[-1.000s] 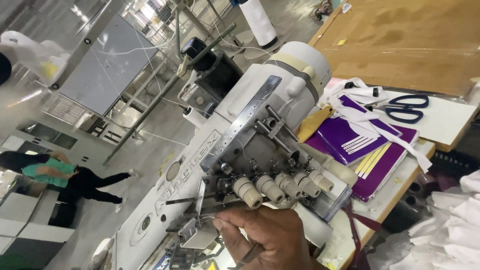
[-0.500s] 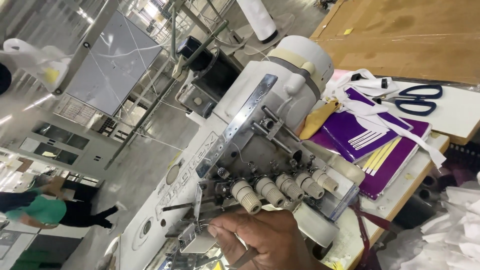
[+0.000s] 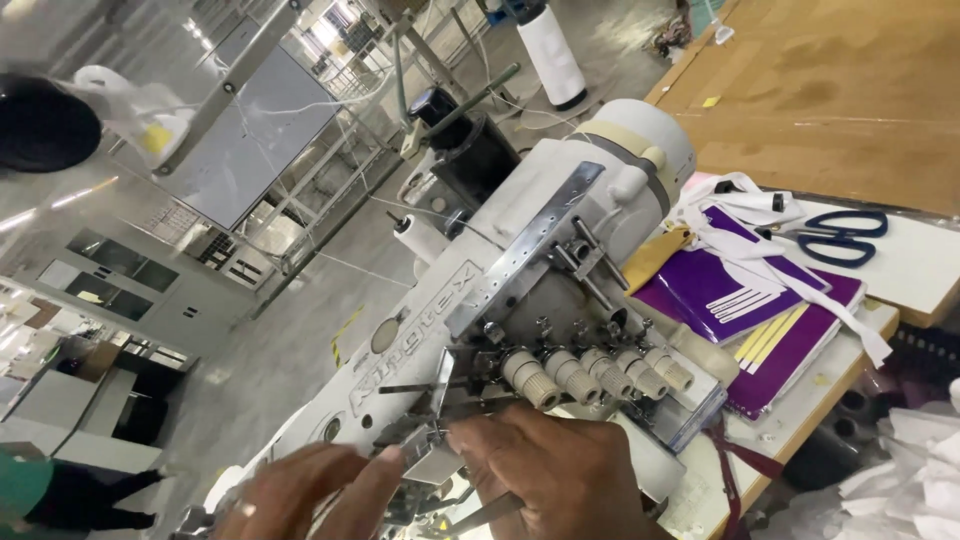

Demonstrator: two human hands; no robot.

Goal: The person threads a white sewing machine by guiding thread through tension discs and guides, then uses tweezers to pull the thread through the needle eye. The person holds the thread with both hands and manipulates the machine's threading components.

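Left hand: the left hand (image 3: 310,490) comes in at the bottom edge, fingers stretched out flat and loose, tips touching the small grey metal bracket (image 3: 432,462) at the front of the machine; it grips nothing.
Bracket: it sits low on the white industrial sewing machine (image 3: 520,330), just below the thin steel thread-guide rods (image 3: 415,387) and left of the dials.
Right hand: the right hand (image 3: 560,478) lies just beside the bracket, fingers curled, thumb and forefinger closed on its right edge. Whether the slim steel tool (image 3: 480,515) under the palm is held, I cannot tell.
Doing it well: I judge that small, steady fingertip moves suit this part; the left fingers should brace it while the right works, clear of the rods.
Tension dials: five cream ribbed knobs (image 3: 590,375) stand in a row right above the right hand, untouched.
Table, right: purple folders (image 3: 735,300), white fabric strips (image 3: 760,250) and blue-handled scissors (image 3: 835,237).
Since a second ago: only the right hand was at the machine then; the left has joined it, and the view has shifted closer.
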